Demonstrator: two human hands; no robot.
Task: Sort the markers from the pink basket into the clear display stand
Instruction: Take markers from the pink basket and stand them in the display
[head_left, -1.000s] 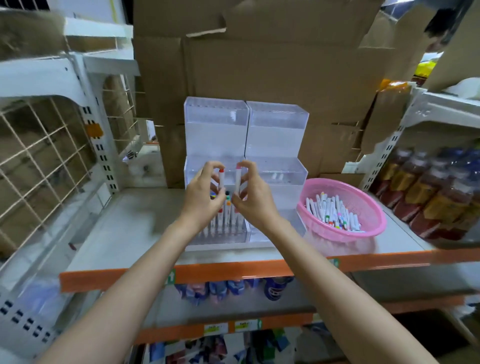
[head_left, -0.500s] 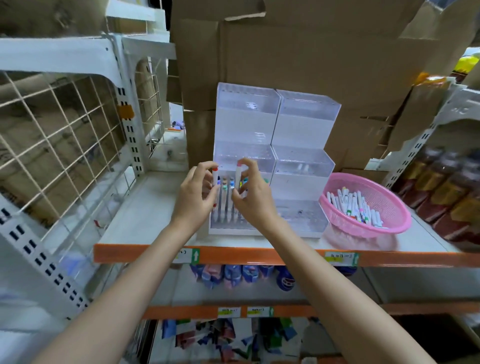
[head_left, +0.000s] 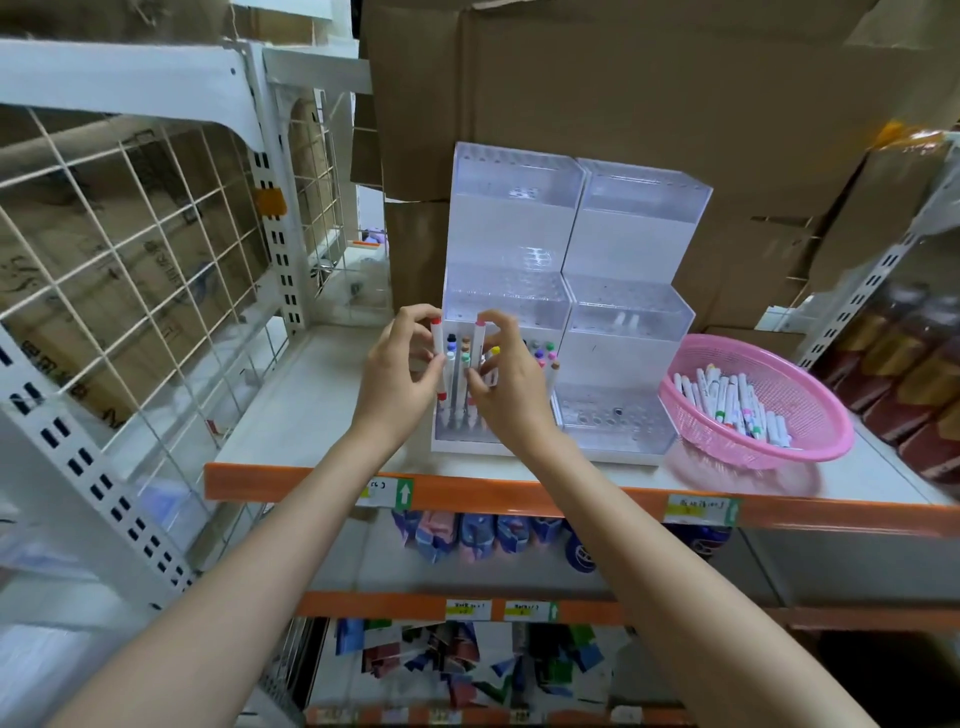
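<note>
A clear tiered display stand (head_left: 519, 208) sits on the shelf, with several markers (head_left: 540, 351) standing upright in its low left section. My left hand (head_left: 400, 379) holds a white marker with a red cap (head_left: 439, 358) upright over that section. My right hand (head_left: 506, 384) holds another white marker with a red cap (head_left: 479, 338) upright beside it, and a yellow-capped one shows at its fingers. To the right, the pink basket (head_left: 810, 415) holds several loose white markers (head_left: 727, 400). The stand's right low section (head_left: 613, 421) shows bare holes.
The shelf has an orange front edge (head_left: 519, 493) with price labels. Cardboard boxes (head_left: 623, 78) stand behind the stand. A white wire grid panel (head_left: 130, 234) closes the left side. Bottles (head_left: 914, 374) fill the right. Packaged goods hang on lower shelves.
The view has shifted, so the stand and basket sit further right in frame. Both hands stay at the stand's low left section, each holding a red-capped marker upright, now slightly lower.
</note>
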